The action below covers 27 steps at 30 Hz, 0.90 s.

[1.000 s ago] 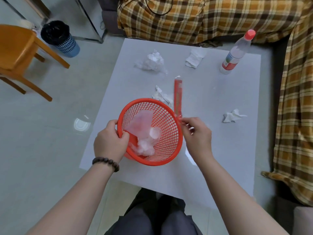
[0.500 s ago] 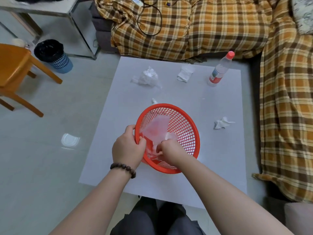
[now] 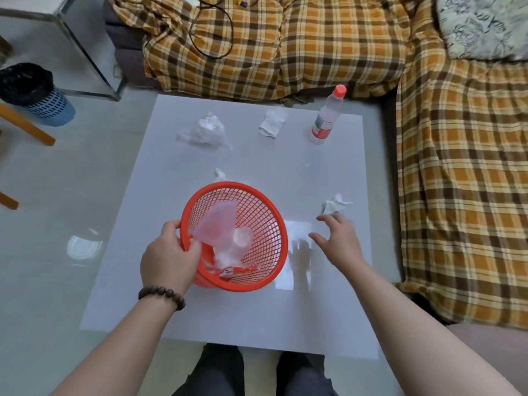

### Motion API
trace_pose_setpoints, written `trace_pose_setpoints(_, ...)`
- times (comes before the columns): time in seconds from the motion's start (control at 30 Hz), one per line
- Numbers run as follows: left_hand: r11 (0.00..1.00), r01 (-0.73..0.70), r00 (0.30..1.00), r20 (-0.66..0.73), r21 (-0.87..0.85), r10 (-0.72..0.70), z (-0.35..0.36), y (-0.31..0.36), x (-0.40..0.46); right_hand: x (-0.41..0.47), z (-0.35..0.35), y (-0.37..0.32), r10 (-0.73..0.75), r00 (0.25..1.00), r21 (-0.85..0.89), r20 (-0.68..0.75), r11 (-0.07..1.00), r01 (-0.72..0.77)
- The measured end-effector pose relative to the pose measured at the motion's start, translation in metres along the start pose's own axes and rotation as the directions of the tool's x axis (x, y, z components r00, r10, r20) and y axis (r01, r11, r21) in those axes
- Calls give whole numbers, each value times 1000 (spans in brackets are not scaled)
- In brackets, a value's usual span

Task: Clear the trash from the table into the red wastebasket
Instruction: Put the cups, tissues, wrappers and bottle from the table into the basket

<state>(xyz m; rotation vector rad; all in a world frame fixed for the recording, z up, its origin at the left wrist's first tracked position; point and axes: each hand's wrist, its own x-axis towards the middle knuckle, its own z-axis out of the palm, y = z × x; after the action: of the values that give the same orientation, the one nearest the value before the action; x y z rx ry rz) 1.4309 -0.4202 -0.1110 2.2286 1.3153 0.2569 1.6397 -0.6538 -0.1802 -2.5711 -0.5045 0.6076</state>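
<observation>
The round red plastic mesh wastebasket (image 3: 243,238) sits tilted on the pale grey square surface (image 3: 328,172), mouth turned toward the camera. The left hand (image 3: 168,258), with a dark beaded bracelet (image 3: 161,294) at the wrist, grips the basket's near-left rim, fingers curled over the edge. Inside the basket lie clear plastic film (image 3: 220,224) and a red printed wrapper (image 3: 237,271). To the right of the basket, the right hand (image 3: 338,238) hovers with fingers spread, holding nothing, just short of a crumpled white tissue (image 3: 334,202). Beyond the basket: a small white scrap (image 3: 219,174) at its far rim, a crumpled clear plastic bag (image 3: 207,131), a folded white tissue (image 3: 273,124), and an upright clear plastic bottle with a red cap (image 3: 325,118).
</observation>
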Motion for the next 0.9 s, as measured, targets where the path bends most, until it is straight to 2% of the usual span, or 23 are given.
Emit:
trace_pose_setpoints(0.07, 999, 32, 999, -20, 7, -32, 11, 7, -7, 22, 0, 36, 48, 997, -69, 52, 997, -44)
trace_pose_setpoints(0.17, 997, 71, 995, -78, 26, -69, 31, 19, -22, 60, 4, 74, 52, 990, -142, 131, 989, -33)
trace_pose_setpoints(0.27, 993, 109, 984, -143, 37, -103, 51, 27, -41, 97, 11, 97, -4, 981, -210, 193, 977, 45)
trace_pose_setpoints(0.4, 974, 222, 963, -166, 32, -214, 72, 30, -62, 133, 21, 116, -109, 962, -347, 251, 918, 194)
trace_pose_setpoints(0.47, 966, 254, 955, -172, 43, -243, 79, 32, -69, 139, 28, 122, -110, 950, -367, 293, 904, 217)
trace_pose_setpoints(0.53, 961, 273, 949, -181, 54, -259, 83, 33, -75, 138, 38, 127, -102, 951, -354, 291, 912, 206)
trace_pose_setpoints(0.63, 955, 291, 940, -198, 48, -277, 86, 39, -82, 130, 45, 130, -115, 971, -343, 209, 922, 182)
trace_pose_setpoints(0.73, 961, 274, 941, -221, 46, -258, 84, 45, -85, 121, 44, 125, -93, 966, -233, 243, 961, 151)
trace_pose_setpoints(0.83, 966, 257, 946, -213, 21, -247, 81, 52, -88, 101, 27, 101, -25, 983, 83, 184, 997, 10)
trace_pose_setpoints(0.9, 971, 238, 952, -200, 5, -232, 77, 57, -93, 79, 8, 76, -139, 987, 164, 83, 979, 124)
